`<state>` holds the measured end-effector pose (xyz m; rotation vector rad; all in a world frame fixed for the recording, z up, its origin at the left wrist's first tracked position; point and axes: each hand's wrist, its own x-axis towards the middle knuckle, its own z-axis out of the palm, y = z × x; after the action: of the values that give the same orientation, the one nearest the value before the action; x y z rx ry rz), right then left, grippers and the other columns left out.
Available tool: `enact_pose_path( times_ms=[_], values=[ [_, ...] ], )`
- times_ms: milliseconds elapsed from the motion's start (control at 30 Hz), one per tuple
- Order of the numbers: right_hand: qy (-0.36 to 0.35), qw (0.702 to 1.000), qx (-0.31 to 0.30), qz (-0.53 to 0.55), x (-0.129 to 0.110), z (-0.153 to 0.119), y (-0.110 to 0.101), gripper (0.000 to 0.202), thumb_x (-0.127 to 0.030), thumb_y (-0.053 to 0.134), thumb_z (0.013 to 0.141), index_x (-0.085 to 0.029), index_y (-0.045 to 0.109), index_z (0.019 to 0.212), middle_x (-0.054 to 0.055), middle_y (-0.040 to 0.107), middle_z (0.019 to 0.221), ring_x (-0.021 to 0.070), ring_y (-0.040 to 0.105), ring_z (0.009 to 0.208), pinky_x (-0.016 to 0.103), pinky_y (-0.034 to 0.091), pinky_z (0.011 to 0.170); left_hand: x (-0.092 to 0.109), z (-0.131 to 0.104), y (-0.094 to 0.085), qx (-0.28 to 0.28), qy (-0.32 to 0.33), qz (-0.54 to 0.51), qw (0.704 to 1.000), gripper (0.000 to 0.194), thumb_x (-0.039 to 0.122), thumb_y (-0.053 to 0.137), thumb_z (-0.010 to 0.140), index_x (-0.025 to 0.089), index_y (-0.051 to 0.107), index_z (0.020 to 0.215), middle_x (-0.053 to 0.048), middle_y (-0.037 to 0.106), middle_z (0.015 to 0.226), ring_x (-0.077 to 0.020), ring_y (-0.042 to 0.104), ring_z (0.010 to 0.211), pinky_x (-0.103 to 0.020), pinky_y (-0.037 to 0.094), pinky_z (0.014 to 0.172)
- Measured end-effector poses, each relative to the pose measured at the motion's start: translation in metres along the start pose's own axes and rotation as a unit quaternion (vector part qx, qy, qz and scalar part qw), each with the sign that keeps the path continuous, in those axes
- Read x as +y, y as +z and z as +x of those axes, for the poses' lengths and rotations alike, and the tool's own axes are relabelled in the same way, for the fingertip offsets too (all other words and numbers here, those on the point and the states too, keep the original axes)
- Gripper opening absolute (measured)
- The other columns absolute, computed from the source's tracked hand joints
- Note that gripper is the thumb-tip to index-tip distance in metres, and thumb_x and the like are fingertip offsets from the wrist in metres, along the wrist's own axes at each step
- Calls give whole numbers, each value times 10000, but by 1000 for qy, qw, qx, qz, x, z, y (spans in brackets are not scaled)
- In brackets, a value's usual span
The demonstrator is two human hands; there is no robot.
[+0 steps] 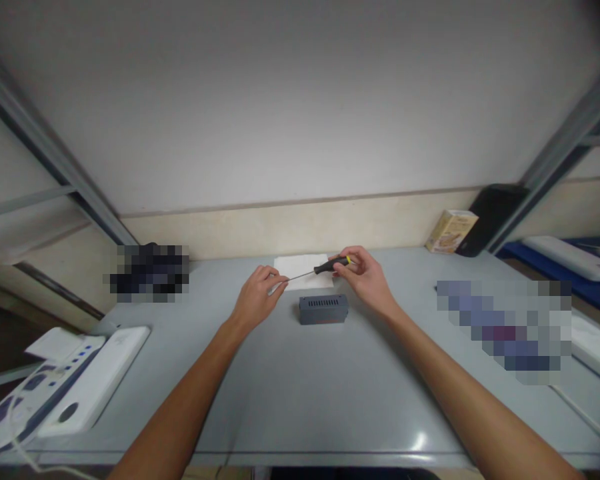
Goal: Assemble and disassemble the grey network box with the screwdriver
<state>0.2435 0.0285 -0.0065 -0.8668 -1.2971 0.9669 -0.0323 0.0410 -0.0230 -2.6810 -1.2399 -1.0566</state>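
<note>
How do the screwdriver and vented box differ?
The screwdriver is held up between the left hand and right hand; the vented box rests on the table. The screwdriver is slim, its handle black and yellow; the vented box is blocky, dark grey.

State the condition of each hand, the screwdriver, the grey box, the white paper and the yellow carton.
Screwdriver: held in both hands, slanting
Left hand: pinching near the tip
Right hand: gripping the handle
Grey box: resting on the table, slots up
White paper: lying, partly hidden
Yellow carton: upright
</note>
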Motion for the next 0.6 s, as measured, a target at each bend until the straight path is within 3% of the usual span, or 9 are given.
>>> enact_pose_path(
  times_ms=[133,300,433,600],
  values=[
    [-20,999,30,-28,-5,1,0,400,-459,797,783,-248,612,1067,-5,690,850,143,669,652,300,578,650,8,0,1,-15,21,-43,999,222,299,542,1016,233,738,1096,-74,657,1023,-218,582,996,-376,503,886],
    [-36,998,57,-15,-17,0,0,518,-518,772,799,-245,629,1216,-11,653,828,141,656,657,307,600,645,21,4,-1,-3,-3,-144,990,249,362,549,1015,233,732,1125,-73,674,1053,-209,591,1034,-373,489,938],
    [-56,994,90,-40,-32,0,-5,460,-536,718,849,-250,660,1204,3,640,832,143,634,651,309,584,651,31,7,-9,-36,-57,-220,973,390,431,414,1058,236,645,1304,-88,664,1165,-211,591,1113,-380,482,990],
    [-114,983,143,-27,-48,1,-23,373,-513,660,899,-266,682,1178,16,609,839,159,605,689,290,545,599,46,4,-11,-90,-71,-268,957,435,501,425,1036,228,641,1296,-104,651,1184,-223,604,1075,-380,504,961]
  ],
)
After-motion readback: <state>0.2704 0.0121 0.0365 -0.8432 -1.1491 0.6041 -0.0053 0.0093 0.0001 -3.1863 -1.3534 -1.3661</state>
